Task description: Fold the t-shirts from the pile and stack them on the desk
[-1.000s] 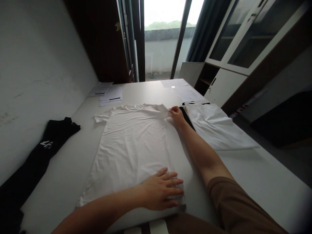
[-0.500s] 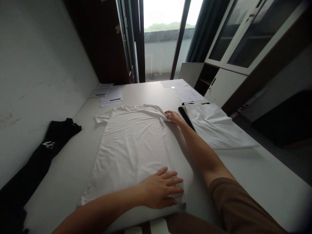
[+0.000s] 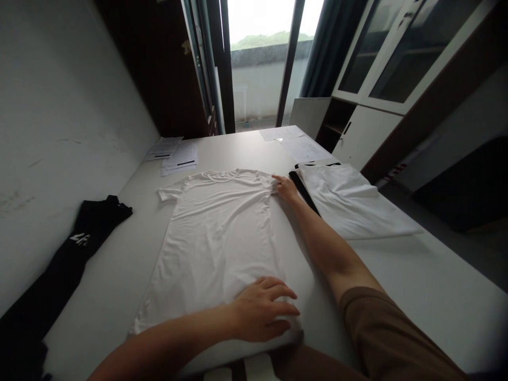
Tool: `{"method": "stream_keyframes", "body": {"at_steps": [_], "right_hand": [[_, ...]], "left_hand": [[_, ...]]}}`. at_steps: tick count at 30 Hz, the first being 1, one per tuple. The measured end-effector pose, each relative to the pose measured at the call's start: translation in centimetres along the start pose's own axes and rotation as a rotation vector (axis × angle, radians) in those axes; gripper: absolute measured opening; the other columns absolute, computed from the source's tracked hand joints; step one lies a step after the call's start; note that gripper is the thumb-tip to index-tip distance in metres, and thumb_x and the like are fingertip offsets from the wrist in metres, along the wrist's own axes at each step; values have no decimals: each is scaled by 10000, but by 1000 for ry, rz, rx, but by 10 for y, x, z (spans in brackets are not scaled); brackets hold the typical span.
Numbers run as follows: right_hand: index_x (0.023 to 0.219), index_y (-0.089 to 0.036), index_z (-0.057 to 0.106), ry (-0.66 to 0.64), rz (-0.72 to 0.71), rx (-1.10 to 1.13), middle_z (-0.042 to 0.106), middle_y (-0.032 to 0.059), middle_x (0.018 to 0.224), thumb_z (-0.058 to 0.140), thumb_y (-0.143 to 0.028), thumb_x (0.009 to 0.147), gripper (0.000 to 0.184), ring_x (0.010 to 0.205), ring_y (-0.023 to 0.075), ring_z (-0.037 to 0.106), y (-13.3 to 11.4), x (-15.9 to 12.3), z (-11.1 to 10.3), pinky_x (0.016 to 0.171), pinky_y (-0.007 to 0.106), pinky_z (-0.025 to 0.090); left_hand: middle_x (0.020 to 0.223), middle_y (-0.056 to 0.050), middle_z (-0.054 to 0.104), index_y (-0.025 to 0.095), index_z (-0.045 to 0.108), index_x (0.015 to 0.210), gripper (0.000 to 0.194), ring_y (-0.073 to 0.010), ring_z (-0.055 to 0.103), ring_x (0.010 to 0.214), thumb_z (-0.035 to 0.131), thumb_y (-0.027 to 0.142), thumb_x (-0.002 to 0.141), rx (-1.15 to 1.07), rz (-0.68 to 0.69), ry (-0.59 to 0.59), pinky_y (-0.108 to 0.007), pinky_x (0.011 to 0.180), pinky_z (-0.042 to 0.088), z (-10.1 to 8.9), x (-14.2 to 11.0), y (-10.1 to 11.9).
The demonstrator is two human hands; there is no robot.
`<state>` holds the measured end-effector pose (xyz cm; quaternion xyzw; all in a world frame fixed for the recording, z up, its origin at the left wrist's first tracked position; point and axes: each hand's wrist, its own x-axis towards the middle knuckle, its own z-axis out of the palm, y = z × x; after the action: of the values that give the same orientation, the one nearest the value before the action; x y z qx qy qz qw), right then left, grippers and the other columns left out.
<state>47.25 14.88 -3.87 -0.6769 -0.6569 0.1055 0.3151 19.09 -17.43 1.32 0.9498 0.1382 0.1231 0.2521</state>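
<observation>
A white short-sleeved T-shirt (image 3: 218, 233) lies spread on the table, its collar at the far end and its hem towards me. My left hand (image 3: 264, 309) rests on the shirt's lower right corner, fingers apart and slightly bent. At the right sleeve, my right hand (image 3: 286, 189) has its fingers closed on the gathered fabric, with the index finger stretched forward. The opposite sleeve lies flat on the left. Part of the hem is hidden under my left forearm.
Right of the shirt lies a folded white garment (image 3: 353, 203) over black fabric (image 3: 305, 190). A black garment with white lettering (image 3: 101, 219) lies along the left wall. Paper sheets (image 3: 180, 159) and more papers (image 3: 304, 148) lie on the far part of the white table (image 3: 234, 148).
My right hand drew the sleeve inward and nearer, then moved slightly away again, and the sleeve now looks bunched. My left hand stayed in place, its fingers becoming more bent.
</observation>
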Motion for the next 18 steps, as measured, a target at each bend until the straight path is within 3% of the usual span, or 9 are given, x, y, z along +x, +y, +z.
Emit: {"method": "stream_keyframes", "body": {"at_steps": [6, 12, 18], "right_hand": [[1429, -202, 632, -27, -21, -120, 697, 85, 1321, 469, -162, 932, 524, 1175, 233, 636, -9, -3, 3, 1082, 360, 468], [1464, -228, 611, -78, 46, -266, 645, 132, 1389, 524, -208, 930, 541, 1129, 275, 662, -19, -13, 2, 1000, 349, 509], [1550, -183, 501, 5, -32, -211, 464, 112, 1594, 416, -141, 963, 595, 1389, 260, 514, -21, -13, -1, 1116, 352, 443]], "left_hand": [[1215, -79, 612, 284, 598, 1323, 488, -276, 564, 1094, 684, 539, 916, 209, -90, -48, -415, 932, 446, 3, 1, 3], [994, -26, 646, 234, 610, 1057, 178, -198, 581, 905, 594, 406, 1011, 238, 63, -144, -335, 781, 408, 3, 5, 3], [926, -3, 673, 209, 566, 975, 177, -168, 607, 867, 564, 376, 1030, 147, 138, -143, -322, 774, 416, 9, 7, 2]]}}
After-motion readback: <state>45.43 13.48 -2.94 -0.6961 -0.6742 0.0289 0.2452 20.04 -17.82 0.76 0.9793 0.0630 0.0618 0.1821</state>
